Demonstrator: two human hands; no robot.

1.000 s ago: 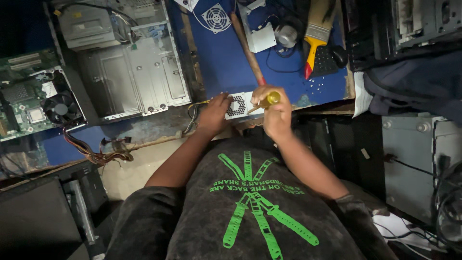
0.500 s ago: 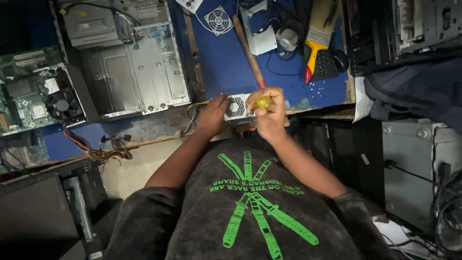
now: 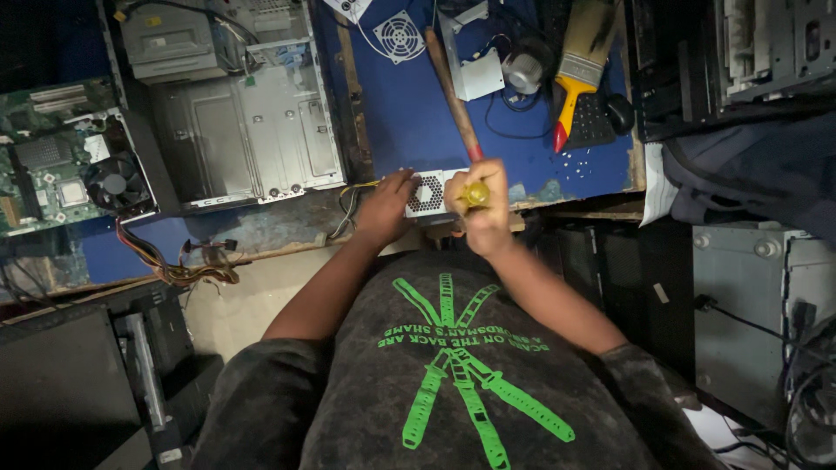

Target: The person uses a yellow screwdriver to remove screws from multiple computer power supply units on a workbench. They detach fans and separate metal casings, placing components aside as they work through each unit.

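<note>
Just above the middle of the frame, at the near edge of the blue workbench (image 3: 409,113), sits a small grey power supply unit (image 3: 428,193) with a round fan grille facing up. The left hand (image 3: 386,206) lies on its left end, fingers spread and curled loosely over the casing and the yellow wires beside it, pressing rather than gripping. The right hand (image 3: 484,205) is closed in a full fist around a yellow-handled screwdriver (image 3: 475,194), whose butt end points up at the camera; the shaft is hidden beneath the hand, so where its tip meets the unit cannot be seen. Compared with half a second ago, the fist has shifted slightly left and closer to the unit, so the yellow handle now sits just beside the fan grille. A second ago the handle stood further right, clear of the casing. The left hand has kept its place throughout, and the unit has not moved. A long wooden handle (image 3: 453,91) runs up the bench from behind the right fist. A yellow-and-red paintbrush (image 3: 579,74) lies at upper right, an open computer case (image 3: 248,130) at upper left, and a motherboard with a black fan (image 3: 65,170) at far left.
</note>
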